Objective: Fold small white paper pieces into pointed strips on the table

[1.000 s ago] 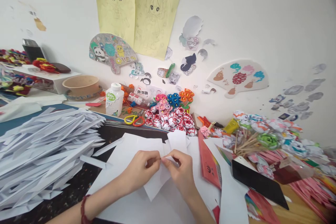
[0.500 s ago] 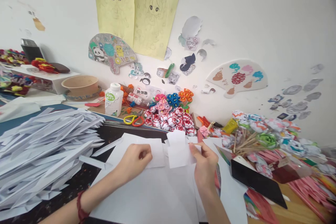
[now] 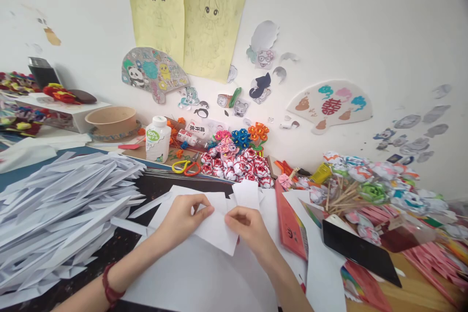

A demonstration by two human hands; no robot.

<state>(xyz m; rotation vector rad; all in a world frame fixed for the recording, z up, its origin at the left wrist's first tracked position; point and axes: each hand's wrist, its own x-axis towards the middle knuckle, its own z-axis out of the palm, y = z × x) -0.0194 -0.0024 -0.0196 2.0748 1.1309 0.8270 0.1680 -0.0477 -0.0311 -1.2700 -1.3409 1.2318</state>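
My left hand (image 3: pixel 190 214), wearing a dark red band at its wrist, pinches the left part of a small white paper sheet (image 3: pixel 218 235) between thumb and finger. My right hand (image 3: pixel 250 226) grips the same sheet by its right side. It slants over a large white paper (image 3: pixel 204 278) that covers the middle of the table. Just beyond my right fingers lie smaller white paper pieces (image 3: pixel 247 192), one overlapping another. Close by on the right is a red packet (image 3: pixel 290 224).
A heap of folded white paper strips (image 3: pixel 69 219) spreads at left. Behind are a white bottle (image 3: pixel 158 139), yellow-and-orange scissors (image 3: pixel 186 166) and red-white paper flowers (image 3: pixel 243 165). A black phone (image 3: pixel 360 251) and flowers on sticks (image 3: pixel 341 197) occupy the right. The wall stands close behind.
The right hand has moved left, toward the left hand, bringing a white paper sheet with it. The left hand now grips that sheet too. The red packet shows more fully.
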